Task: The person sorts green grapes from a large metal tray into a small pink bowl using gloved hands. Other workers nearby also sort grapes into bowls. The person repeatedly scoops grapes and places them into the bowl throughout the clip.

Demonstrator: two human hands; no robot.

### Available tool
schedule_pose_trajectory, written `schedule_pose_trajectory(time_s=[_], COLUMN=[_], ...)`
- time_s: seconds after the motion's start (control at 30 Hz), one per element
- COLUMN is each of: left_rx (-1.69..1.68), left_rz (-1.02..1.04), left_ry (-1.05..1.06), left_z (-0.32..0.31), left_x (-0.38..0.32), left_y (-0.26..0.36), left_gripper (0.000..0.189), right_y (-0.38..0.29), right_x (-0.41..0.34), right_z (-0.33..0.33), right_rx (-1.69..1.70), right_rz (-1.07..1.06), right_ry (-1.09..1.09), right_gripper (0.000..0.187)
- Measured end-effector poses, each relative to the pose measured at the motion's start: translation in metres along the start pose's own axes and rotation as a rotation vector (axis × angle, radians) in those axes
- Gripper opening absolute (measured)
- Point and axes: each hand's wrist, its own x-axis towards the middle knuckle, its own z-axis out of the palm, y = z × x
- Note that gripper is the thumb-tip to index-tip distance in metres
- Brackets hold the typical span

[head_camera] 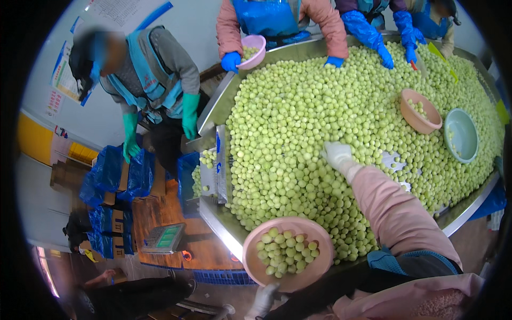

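Note:
My right hand (338,156), in a white glove, reaches into a wide layer of round green fruits (280,132) spread over a metal-rimmed sorting table (218,218). Its fingertips touch the fruits, and whether they enclose any is hidden. A pink plastic basin (288,226) tilts towards me at the table's near edge, with a pile of larger-looking green fruits (286,254) inside. At its lower rim is my left hand (264,300), also white-gloved, gripping the basin from below; part of that hand is hidden.
Gloved co-workers stand along the far side, one holding a pink bowl (255,56). An orange-pink basin (420,112) and a green basin (461,136) rest on the fruits. Left are a chute (210,176), a scale (164,238), blue-lined cartons (116,180) and a person in green gloves.

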Motion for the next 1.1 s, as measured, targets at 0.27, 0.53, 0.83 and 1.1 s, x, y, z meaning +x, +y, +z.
schedule_pose_trajectory(time_s=[0.27,0.53,0.83,1.1], left_rx=[-0.042,0.104,0.025,0.01], left_rz=[0.011,0.115,0.116,0.18], left_ry=[-0.06,-0.153,-0.156,-0.197], left_z=[0.014,0.008,-0.003,-0.003], left_x=[-0.012,-0.007,0.015,0.015], left_y=[0.012,-0.001,-0.01,-0.006], left_gripper=[0.051,0.072,0.049,0.048], right_y=[0.019,0.016,-0.022,-0.058], right_x=[-0.122,-0.219,-0.305,-0.341], right_z=[0.017,-0.018,-0.05,-0.045], right_rx=[0.09,0.389,0.587,0.844], right_rz=[-0.104,-0.173,-0.225,-0.415], right_ry=[-0.027,0.289,0.297,0.303], right_gripper=[0.039,0.032,0.033,0.03])
